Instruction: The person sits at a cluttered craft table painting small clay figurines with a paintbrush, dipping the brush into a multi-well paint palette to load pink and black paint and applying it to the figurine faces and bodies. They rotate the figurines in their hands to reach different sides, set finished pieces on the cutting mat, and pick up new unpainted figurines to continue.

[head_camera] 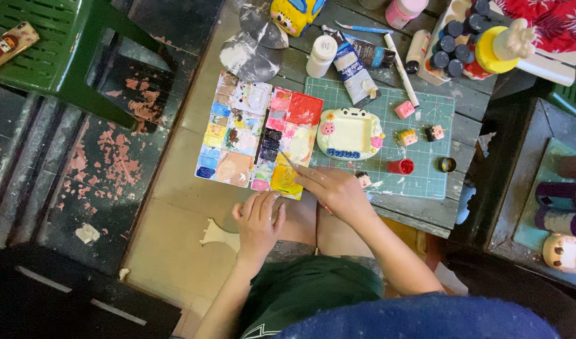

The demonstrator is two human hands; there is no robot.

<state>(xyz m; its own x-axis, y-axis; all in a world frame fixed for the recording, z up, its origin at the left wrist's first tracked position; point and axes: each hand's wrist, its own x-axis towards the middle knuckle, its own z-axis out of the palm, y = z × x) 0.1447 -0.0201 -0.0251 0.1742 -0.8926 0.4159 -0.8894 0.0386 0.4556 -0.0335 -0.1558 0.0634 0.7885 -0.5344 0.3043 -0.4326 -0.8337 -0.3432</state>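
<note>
Paintbrush sits pinched in the fingers of your right hand, its tip just up and left of the knuckles, touching the yellow well of the paint palette. Your left hand, down and left of the right, has its fingers curled over the top of an unpainted cream cutout held near your knee. Beyond the right hand, on the green cutting mat, lies a white ceramic figure.
</note>
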